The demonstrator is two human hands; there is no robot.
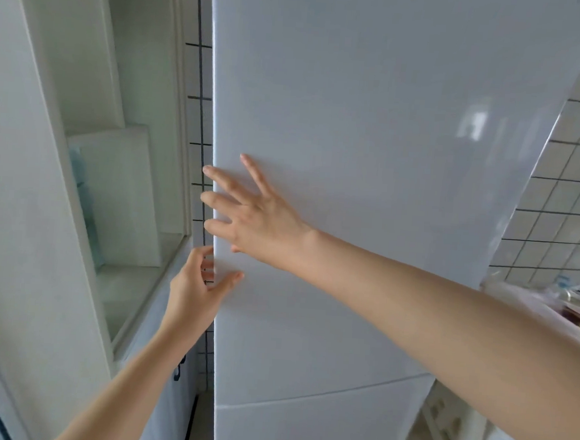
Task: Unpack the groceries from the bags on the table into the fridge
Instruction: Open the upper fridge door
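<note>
Two bare forearms reach up from the bottom of the view toward a tall white fridge (374, 122) that fills most of the frame.

Nearest, the left hand (196, 283) comes in from the lower left. Its fingers curl around the left edge of the upper fridge door (352, 196), fingertips tucked behind the edge, thumb lying on the door's front face. It looks like a pinch on the door edge, approx. at the lower third of the upper door.

Just above it, the right hand (247, 217) crosses over from the right. Fingers are spread and straight, palm toward the door front, fingertips reaching past the left edge. It holds nothing.

The door appears closed or barely cracked; no interior shows. No handle is visible, so the left edge is probably the place to take hold. Judgement: the door is a stiff, smooth, glossy panel, fairly heavy, w/ a seal that likely resists at first, so a flat palm would slip; hooked fingers behind the edge should work better.

Lower down, a seam separates the lower door (318, 428).

Farther left stands a white window frame (89, 171); behind the fridge is white tiled wall (565, 191) w/ dark grout. At the right edge, blurred items (571, 301) can't be identified. No bags or groceries are in view.
</note>
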